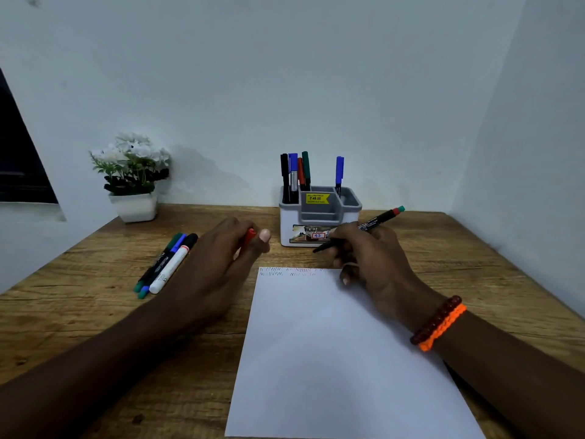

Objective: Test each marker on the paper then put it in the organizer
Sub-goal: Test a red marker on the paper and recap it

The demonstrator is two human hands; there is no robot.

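Observation:
My right hand (368, 261) grips a black marker (376, 221) with a red and teal end, its uncapped tip pointing left just above the top edge of the white paper (342, 359). My left hand (221, 264) pinches a red cap (250, 236) left of the paper's top. Coloured scribbles (285, 271) run along the paper's top edge. The white and grey organizer (319, 213) stands behind the paper and holds several markers upright. Three markers (167, 264) lie side by side on the table to the left.
A white pot of white flowers (133, 179) stands at the back left of the wooden table (95, 299). White walls close in behind and on the right. A dark window edge (19, 160) shows at the far left.

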